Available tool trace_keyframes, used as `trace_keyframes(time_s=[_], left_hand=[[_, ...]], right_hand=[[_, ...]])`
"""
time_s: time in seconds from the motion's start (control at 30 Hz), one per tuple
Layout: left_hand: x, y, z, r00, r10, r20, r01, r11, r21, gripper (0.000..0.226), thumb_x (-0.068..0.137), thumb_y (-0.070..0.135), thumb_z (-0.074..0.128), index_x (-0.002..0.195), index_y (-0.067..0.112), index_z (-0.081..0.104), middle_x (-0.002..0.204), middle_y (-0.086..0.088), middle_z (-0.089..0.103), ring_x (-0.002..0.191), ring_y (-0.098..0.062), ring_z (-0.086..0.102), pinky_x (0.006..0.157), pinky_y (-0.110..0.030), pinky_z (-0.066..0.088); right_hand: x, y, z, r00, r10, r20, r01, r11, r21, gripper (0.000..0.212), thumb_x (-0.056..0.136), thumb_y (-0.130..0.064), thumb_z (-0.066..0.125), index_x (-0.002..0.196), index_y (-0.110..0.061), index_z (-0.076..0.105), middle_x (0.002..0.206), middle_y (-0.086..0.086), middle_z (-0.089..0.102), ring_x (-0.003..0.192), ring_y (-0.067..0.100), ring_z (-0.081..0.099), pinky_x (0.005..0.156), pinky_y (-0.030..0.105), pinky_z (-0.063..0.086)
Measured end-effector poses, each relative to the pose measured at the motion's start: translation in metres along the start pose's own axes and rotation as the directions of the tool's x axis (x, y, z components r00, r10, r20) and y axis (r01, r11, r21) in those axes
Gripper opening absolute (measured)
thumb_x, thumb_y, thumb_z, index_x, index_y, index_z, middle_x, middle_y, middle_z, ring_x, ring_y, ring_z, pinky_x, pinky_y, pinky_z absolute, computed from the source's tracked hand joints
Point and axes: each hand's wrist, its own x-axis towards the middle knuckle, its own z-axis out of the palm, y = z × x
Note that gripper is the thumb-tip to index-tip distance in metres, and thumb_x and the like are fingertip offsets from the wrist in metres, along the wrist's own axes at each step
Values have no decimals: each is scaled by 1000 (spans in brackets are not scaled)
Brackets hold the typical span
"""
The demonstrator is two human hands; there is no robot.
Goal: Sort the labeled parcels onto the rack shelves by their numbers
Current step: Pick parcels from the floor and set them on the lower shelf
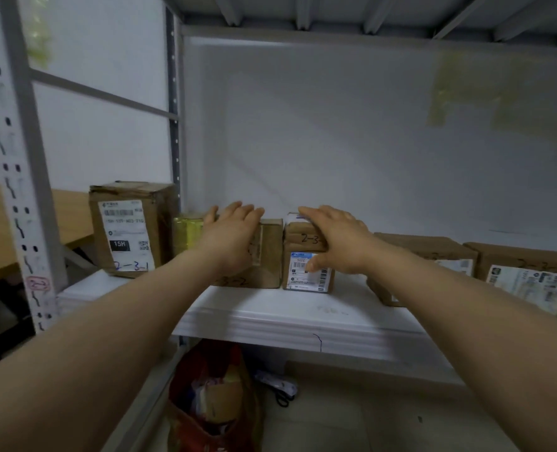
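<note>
1. The left hand [230, 233] lies flat over the top of a brown cardboard box marked 2-3-2 [267, 256]. Its fingers are straight, so it presses and does not squeeze.
2. The right hand [336, 239] holds a small brown cardboard box with a white barcode label [298, 238], fingers over the top and thumb on the front. The number on it starts 2-3 (the hand hides the rest).
3. Both boxes stand side by side on the white rack shelf [270, 318], with a thin gap between them. To their left sits a yellow taped packet [187, 230], then a tall brown box marked 2-3-1 [130, 230]. Two wide brown boxes [433, 249] lie to the right.
4. I think the boxes are being lined up in order. A hard push to the left could shove the yellow packet into the tall box, which looks easy to tip.
5. A pull forward could drag the small box off the shelf.
6. With the last number hidden, the small box could end up in the wrong spot.
</note>
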Motion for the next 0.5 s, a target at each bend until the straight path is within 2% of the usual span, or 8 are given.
trace_keyframes(time_s=[0.1,0.17,0.5], left_hand=[[5,-2,2,998,46,-31,-46,999,-1,79,83,36,66,151,29,26,155,1,33,142,-25,29,119,-50,11],[7,-5,2,997,65,-41,-65,998,-11,78,81,38,67,149,30,29,151,1,38,138,-25,34,118,-49,14],[8,-15,1,998,59,-27,-60,998,-7,80,79,41,70,148,32,30,150,3,39,137,-25,34,112,-48,21]], right_hand=[[4,-4,7,1000,-4,-23,4,1000,27,106,74,-34,84,155,-39,17,161,6,24,147,30,20,118,44,24],[6,-4,10,999,9,-53,-6,998,56,102,74,-29,85,154,-39,22,157,5,30,145,29,22,116,42,28],[14,-10,16,996,33,-77,-26,995,95,99,75,-25,84,153,-38,25,156,8,28,145,30,20,115,43,32]])
